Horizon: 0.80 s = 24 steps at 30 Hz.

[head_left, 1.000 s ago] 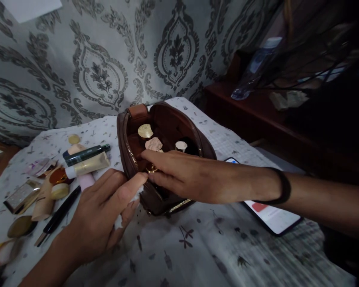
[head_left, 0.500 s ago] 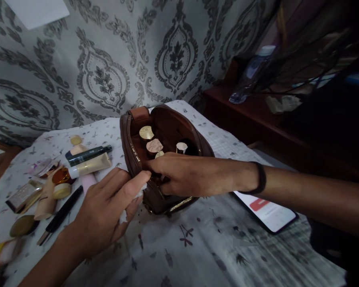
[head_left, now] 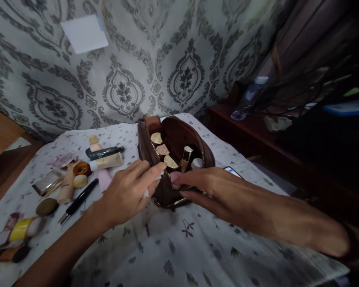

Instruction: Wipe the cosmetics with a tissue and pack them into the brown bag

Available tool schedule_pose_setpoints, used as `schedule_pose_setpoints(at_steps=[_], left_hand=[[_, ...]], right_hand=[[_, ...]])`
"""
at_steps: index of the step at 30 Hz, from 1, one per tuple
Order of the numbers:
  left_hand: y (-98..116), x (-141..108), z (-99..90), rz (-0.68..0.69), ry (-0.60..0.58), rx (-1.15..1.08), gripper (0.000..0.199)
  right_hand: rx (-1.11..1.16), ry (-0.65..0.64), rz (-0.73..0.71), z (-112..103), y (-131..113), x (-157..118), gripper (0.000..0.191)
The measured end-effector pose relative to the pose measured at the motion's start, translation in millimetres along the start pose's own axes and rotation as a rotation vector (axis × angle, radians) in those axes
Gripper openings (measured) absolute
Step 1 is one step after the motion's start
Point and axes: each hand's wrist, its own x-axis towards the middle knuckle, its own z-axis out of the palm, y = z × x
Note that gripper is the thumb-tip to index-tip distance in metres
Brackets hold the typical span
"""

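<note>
A brown makeup bag [head_left: 145,147] stands unzipped on the patterned cloth. Inside it are several gold-topped containers [head_left: 157,138], an upright tube with a shiny cap [head_left: 186,158] and a white round lid [head_left: 196,163]. My left hand [head_left: 131,191] is closed on a crumpled white tissue [head_left: 146,193], at the bag's near left edge. My right hand [head_left: 218,187] reaches over the bag's front rim, its fingertips closed about a small pink item [head_left: 175,176] whose kind I cannot make out. The fingers partly cover it.
Loose cosmetics lie left of the bag: a cream tube [head_left: 107,161], a dark green tube [head_left: 104,152], a black pen-like tube [head_left: 79,201] and a beige bottle [head_left: 66,187]. A phone [head_left: 232,172] lies behind my right wrist. A plastic bottle [head_left: 248,99] stands on the dark red furniture [head_left: 224,115].
My right hand has drawn back from deep inside the bag to its front rim, with a pink item now at its fingertips. My left hand still holds the tissue. The view has shifted.
</note>
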Motion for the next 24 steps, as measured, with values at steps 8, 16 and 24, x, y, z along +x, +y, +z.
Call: schedule_pose_setpoints(at_steps=[8, 16, 24], left_hand=[[13, -31, -19.8, -0.123, -0.014, -0.106, 0.03], [34, -129, -36.2, -0.335, -0.239, -0.08, 0.025], [22, -221, -63.6, -0.607, -0.139, 0.079, 0.034]], right_hand=[[-0.189, 0.214, -0.172, 28, 20, -14, 0.03], [-0.344, 0.629, -0.34, 50, -11, -10, 0.02], [-0.083, 0.474, -0.504, 114, -54, 12, 0.018]])
